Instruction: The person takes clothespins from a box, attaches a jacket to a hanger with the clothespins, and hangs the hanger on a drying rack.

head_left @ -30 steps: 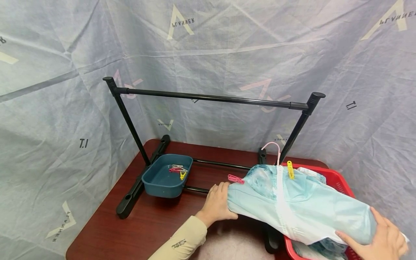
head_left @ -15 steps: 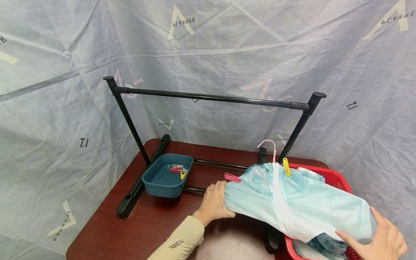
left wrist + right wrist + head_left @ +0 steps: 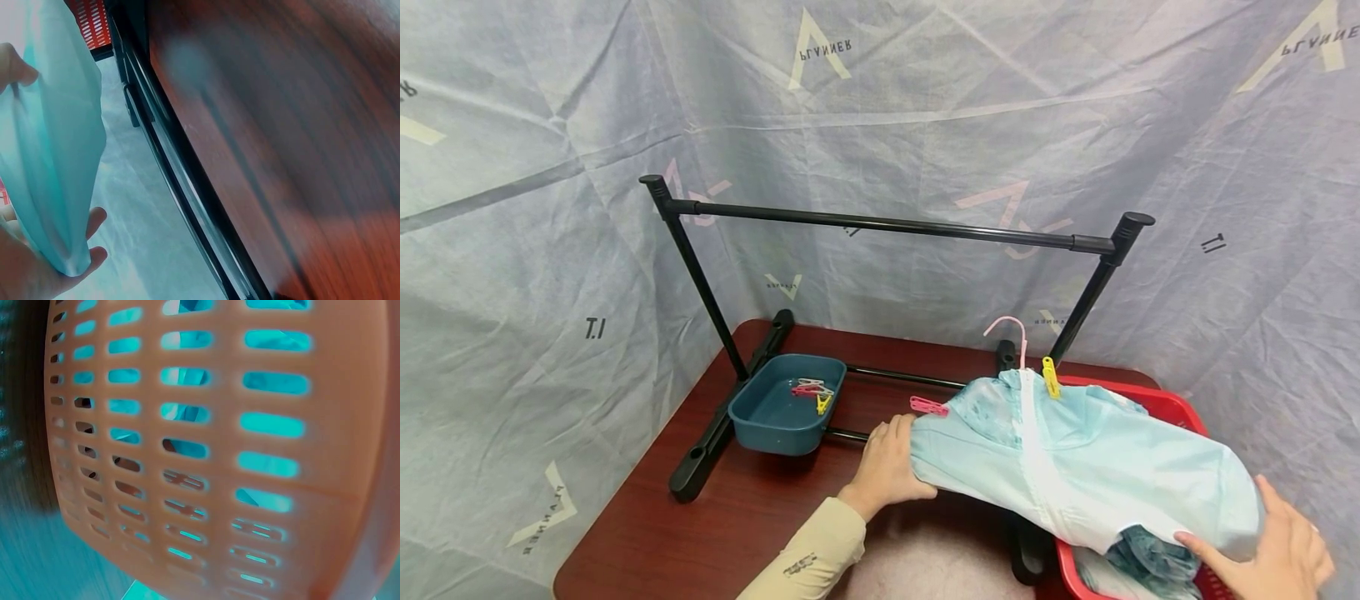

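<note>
A light blue garment (image 3: 1120, 450) with a white strip down its middle is on a pink hanger (image 3: 1024, 337). My left hand (image 3: 887, 462) grips the garment's left side, thumb toward me; in the left wrist view its fingers (image 3: 94, 259) curl around the cloth. On the right, my right hand (image 3: 1273, 546) holds the other side between thumb and fingers. A pink clothespin (image 3: 928, 406) sits at the left shoulder and a yellow clothespin (image 3: 1051, 377) by the collar. The right wrist view shows only the slotted basket wall (image 3: 340, 444), no hand.
Under the garment stands a red basket (image 3: 1176, 408) with darker blue cloth (image 3: 1153, 554) inside. A black rack (image 3: 880, 223) spans the dark red table (image 3: 700, 533). At left, a teal bin (image 3: 775, 442) contains several clothespins (image 3: 811, 390). Grey sheeting hangs behind.
The garment, hanger and both clothespins have shifted slightly left and up, my left hand moving with them. More dark blue cloth shows beneath the garment's lower edge. Both hands keep their hold.
</note>
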`<state>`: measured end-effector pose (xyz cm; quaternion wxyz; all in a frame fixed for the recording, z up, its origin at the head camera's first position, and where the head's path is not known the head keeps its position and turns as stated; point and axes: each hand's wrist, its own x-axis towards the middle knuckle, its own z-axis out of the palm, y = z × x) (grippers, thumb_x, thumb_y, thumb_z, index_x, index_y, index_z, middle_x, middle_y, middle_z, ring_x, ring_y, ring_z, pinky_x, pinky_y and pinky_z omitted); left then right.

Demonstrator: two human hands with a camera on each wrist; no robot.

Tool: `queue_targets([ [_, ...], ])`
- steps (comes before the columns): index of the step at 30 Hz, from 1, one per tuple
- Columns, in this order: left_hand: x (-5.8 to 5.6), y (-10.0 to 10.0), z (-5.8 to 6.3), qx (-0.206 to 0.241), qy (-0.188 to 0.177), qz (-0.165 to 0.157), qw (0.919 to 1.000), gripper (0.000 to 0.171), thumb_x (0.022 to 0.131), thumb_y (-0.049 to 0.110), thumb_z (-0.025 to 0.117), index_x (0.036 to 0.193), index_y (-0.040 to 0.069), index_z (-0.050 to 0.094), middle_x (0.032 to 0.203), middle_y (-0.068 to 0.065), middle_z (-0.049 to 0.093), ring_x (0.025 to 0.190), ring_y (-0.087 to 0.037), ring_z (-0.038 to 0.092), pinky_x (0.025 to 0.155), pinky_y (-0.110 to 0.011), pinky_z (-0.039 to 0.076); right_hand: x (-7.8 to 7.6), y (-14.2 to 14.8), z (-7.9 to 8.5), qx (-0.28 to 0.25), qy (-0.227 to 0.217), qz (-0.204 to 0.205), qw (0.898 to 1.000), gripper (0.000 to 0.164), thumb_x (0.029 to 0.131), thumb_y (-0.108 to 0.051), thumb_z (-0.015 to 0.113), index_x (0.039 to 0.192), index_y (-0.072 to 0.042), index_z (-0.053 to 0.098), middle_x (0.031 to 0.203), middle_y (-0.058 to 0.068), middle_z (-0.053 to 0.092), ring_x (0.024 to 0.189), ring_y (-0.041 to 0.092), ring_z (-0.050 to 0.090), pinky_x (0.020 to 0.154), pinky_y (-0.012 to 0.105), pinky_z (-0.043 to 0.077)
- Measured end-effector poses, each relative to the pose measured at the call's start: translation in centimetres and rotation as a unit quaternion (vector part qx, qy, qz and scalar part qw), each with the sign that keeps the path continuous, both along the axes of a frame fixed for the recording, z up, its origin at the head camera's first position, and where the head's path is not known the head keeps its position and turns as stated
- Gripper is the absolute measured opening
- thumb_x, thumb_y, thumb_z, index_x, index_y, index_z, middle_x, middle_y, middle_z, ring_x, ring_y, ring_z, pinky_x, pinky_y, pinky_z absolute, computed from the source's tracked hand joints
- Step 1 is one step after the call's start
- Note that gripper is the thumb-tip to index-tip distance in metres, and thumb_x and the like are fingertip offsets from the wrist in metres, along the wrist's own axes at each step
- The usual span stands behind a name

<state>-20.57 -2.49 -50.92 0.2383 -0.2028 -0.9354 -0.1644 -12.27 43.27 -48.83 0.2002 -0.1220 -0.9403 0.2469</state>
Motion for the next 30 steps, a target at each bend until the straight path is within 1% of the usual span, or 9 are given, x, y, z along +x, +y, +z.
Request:
queue_targets([
  [2,0.1,-0.1,0.1,0.004,-0.004,0.0,1.0,0.101,0.044,0.052,0.091,0.122,0.004,0.05,0.103,-0.005,0.057,0.093,-0.022,0.059,0.087,-0.037,0.048,-0.1,0.0,0.0,0.002,-0.003,0.003,1.0,0.128,0.066,-0.049,0.087,0.159,-0.009,0.007,0.142,0.035,0.024,0.13,0.056,0.016,0.101,0.07,0.007],
  [7,0.4,-0.5,0.3,0.016,-0.022,0.002,0.9996,0.099,0.046,0.051,0.092,0.123,0.003,0.05,0.105,-0.007,0.057,0.097,-0.024,0.059,0.092,-0.043,0.048,-0.1,-0.3,0.0,0.001,-0.008,0.011,1.0,0.125,0.069,-0.047,0.085,0.159,-0.008,0.007,0.143,0.036,0.024,0.133,0.056,0.015,0.105,0.07,0.004],
  [11,0.5,-0.9,0.2,0.02,-0.036,0.01,0.9991,0.099,0.048,0.05,0.092,0.124,0.002,0.049,0.106,-0.007,0.058,0.098,-0.024,0.059,0.094,-0.044,0.047,-0.1,-0.5,0.1,0.002,-0.007,0.013,1.0,0.124,0.07,-0.048,0.085,0.159,-0.008,0.008,0.141,0.036,0.025,0.13,0.056,0.018,0.106,0.069,0.004],
  [14,0.6,-1.1,0.2,0.024,-0.045,0.013,0.9986,0.098,0.049,0.049,0.091,0.124,0.002,0.049,0.107,-0.007,0.058,0.099,-0.024,0.059,0.094,-0.044,0.047,-0.2,-0.6,0.1,0.006,-0.003,0.018,1.0,0.125,0.069,-0.047,0.086,0.159,-0.007,0.008,0.14,0.036,0.026,0.128,0.057,0.019,0.104,0.07,0.006],
  [19,0.7,-1.3,0.4,0.032,-0.056,0.017,0.9978,0.097,0.051,0.049,0.091,0.125,0.002,0.049,0.109,-0.008,0.058,0.1,-0.025,0.059,0.095,-0.046,0.046,-0.4,-0.4,-0.1,0.008,0.001,0.027,1.0,0.128,0.066,-0.046,0.088,0.159,-0.007,0.009,0.14,0.038,0.026,0.128,0.058,0.019,0.101,0.073,0.007],
  [24,0.8,-1.6,0.4,0.041,-0.061,0.02,0.9971,0.097,0.051,0.049,0.091,0.125,0.003,0.049,0.109,-0.008,0.058,0.1,-0.025,0.059,0.095,-0.047,0.046,-0.4,-0.3,-0.3,0.0,0.024,0.045,0.999,0.13,0.062,-0.042,0.092,0.159,-0.009,0.012,0.139,0.037,0.027,0.127,0.057,0.02,0.1,0.073,0.007],
  [27,0.9,-1.8,0.4,0.043,-0.059,0.023,0.9971,0.097,0.05,0.049,0.091,0.124,0.003,0.049,0.108,-0.008,0.057,0.1,-0.025,0.059,0.095,-0.046,0.046,-0.3,-0.4,-0.3,-0.004,0.034,0.053,0.998,0.13,0.061,-0.04,0.093,0.159,-0.01,0.014,0.139,0.036,0.027,0.129,0.057,0.019,0.102,0.072,0.005],
  [30,1.1,-2.0,0.5,0.046,-0.06,0.025,0.9968,0.097,0.05,0.049,0.091,0.125,0.003,0.049,0.109,-0.008,0.057,0.099,-0.025,0.058,0.093,-0.045,0.047,-0.2,-0.5,-0.4,-0.006,0.042,0.053,0.998,0.131,0.057,-0.039,0.094,0.158,-0.011,0.017,0.138,0.034,0.028,0.131,0.055,0.02,0.105,0.07,0.005],
])
